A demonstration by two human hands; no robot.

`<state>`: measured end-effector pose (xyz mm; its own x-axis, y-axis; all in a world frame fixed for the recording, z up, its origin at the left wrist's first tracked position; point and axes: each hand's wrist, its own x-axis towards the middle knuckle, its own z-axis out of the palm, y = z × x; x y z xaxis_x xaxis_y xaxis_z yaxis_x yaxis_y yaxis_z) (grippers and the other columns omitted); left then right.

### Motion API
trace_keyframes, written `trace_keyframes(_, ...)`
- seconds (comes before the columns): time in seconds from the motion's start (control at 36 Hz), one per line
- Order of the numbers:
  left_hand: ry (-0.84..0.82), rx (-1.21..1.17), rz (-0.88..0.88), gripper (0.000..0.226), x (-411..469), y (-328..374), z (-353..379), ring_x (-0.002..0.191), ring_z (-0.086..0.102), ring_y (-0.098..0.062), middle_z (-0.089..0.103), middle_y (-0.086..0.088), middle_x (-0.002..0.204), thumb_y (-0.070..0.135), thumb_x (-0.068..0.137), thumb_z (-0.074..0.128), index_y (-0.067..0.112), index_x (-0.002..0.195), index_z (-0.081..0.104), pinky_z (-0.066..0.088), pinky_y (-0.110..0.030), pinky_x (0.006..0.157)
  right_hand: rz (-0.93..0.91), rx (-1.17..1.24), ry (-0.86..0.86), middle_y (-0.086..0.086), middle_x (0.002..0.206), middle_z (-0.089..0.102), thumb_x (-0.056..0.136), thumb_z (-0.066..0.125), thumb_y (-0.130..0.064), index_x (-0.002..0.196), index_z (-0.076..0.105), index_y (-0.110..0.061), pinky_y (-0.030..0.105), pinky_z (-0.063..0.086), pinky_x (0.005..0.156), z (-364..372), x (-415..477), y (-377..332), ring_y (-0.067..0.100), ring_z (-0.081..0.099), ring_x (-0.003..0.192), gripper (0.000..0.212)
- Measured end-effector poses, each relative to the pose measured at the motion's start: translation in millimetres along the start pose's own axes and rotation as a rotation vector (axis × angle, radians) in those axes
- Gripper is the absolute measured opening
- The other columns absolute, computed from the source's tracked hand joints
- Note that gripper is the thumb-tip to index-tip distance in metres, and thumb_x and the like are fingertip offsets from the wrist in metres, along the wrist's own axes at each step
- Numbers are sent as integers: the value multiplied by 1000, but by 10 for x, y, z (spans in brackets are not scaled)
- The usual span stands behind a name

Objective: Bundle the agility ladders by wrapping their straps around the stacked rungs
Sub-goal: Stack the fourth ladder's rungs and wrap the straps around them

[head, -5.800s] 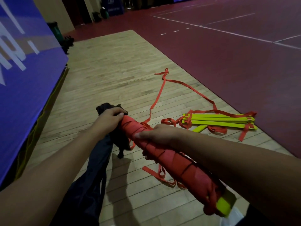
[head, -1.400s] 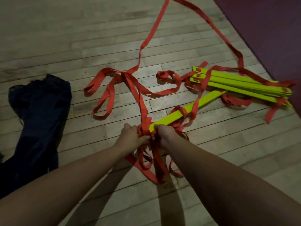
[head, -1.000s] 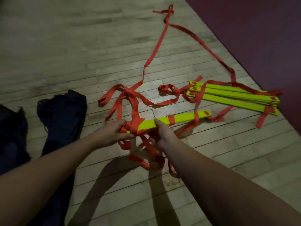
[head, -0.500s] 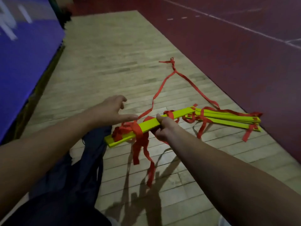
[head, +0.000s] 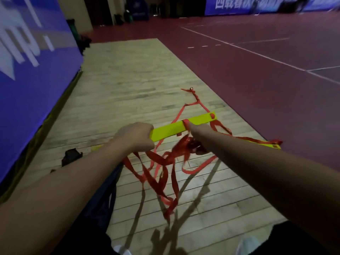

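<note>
1. The person holds one yellow rung [head: 176,128] up in front of them, above the wooden floor [head: 128,85], tilted so its far end sits higher to the right.
2. The left hand [head: 135,136] is a closed fist around the near end of the yellow rung.
3. The right hand [head: 196,142] is partly hidden behind its own forearm. Its fingers look curled around a blurred bunch of the red straps [head: 161,173] just under the rung.
4. From that bunch the red straps hang in loose loops to the boards, and one length trails away across the floor.
5. The stacked rungs [head: 272,145] lie on the floor beyond the right forearm, mostly hidden by it.
6. A dark bag [head: 71,156] lies under the left arm, near the blue banner [head: 27,70].
7. The red court [head: 257,80] borders the boards on the right.
</note>
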<state>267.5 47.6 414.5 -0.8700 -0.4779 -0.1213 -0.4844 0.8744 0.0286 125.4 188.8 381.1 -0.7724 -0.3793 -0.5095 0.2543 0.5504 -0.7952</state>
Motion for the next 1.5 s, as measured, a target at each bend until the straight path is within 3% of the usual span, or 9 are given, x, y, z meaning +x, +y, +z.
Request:
trace_keyframes(0.39, 338, -342, -508, 28, 126, -741, -7, 78, 65, -33, 65, -12, 88, 27, 81, 70, 11, 98, 56, 42, -31, 57, -63, -102, -128, 17, 94, 64, 103, 54, -35, 107, 61, 2, 39, 59, 77, -305, 142, 228, 26, 65, 79, 38)
trace_keyframes(0.58, 141, -516, -243, 28, 37, -342, 64, 63, 57, -10, 60, 2, 72, 24, 80, 77, 13, 101, 61, 39, -25, 53, -121, 321, -311, 29, 116, 66, 97, 59, -50, 113, 53, 2, 40, 59, 85, -140, 191, 4, 37, 70, 104, 55)
trace_keyframes(0.72, 25, -639, -3, 35, -61, 161, 343, 68, 69, -12, 67, 1, 86, 33, 85, 76, 20, 111, 56, 57, -32, 62, -145, 584, -373, 19, 104, 66, 94, 63, -51, 123, 54, -4, 35, 60, 67, -5, 180, -178, 31, 69, 93, 56)
trace_keyframes(0.89, -217, -605, 153, 50, -42, 371, 555, 97, 64, -15, 65, 1, 109, 53, 89, 67, 25, 127, 51, 55, -34, 84, -65, 695, -227, 10, 73, 57, 96, 65, -17, 104, 56, -5, 31, 54, 55, 30, 193, -164, 22, 63, 58, 16)
trace_keyframes(1.0, -513, -609, 222, 42, -44, 362, 562, 104, 62, -11, 64, 9, 112, 52, 90, 65, 29, 124, 56, 49, -21, 83, -134, 612, -124, 5, 61, 62, 90, 67, -15, 86, 63, -9, 40, 51, 78, -51, 195, -194, 22, 62, 59, 9)
trace_keyframes(1.14, -833, -293, 193, 57, -51, 275, 548, 107, 59, -18, 62, -1, 119, 51, 93, 61, 16, 137, 52, 48, -23, 84, -281, 639, 77, 10, 83, 55, 92, 65, -15, 114, 57, -1, 33, 53, 56, -248, 193, -287, 23, 64, 61, 28)
trace_keyframes(1.28, -739, -197, 197, 88, 19, 84, 493, 127, 51, -20, 51, -3, 145, 61, 78, 68, 19, 149, 37, 43, -32, 104, -236, 710, 156, 12, 89, 50, 94, 59, -17, 105, 49, -8, 38, 54, 67, -381, 247, -229, 24, 58, 67, 18)
trace_keyframes(1.39, -515, -736, 228, 74, 22, 162, 424, 115, 55, -6, 56, 5, 134, 66, 78, 61, 26, 138, 45, 43, -14, 88, -167, 892, 48, 5, 74, 43, 89, 58, -16, 91, 53, -10, 31, 45, 61, -385, 259, -229, 18, 45, 63, 8)
trace_keyframes(1.5, -603, -938, 208, 51, -28, 364, 435, 86, 71, -6, 62, -1, 117, 36, 90, 71, 25, 131, 44, 55, -16, 69, -150, 1056, -6, 2, 64, 41, 88, 54, -17, 74, 49, -14, 28, 43, 55, -364, 249, -278, 15, 41, 51, 15)
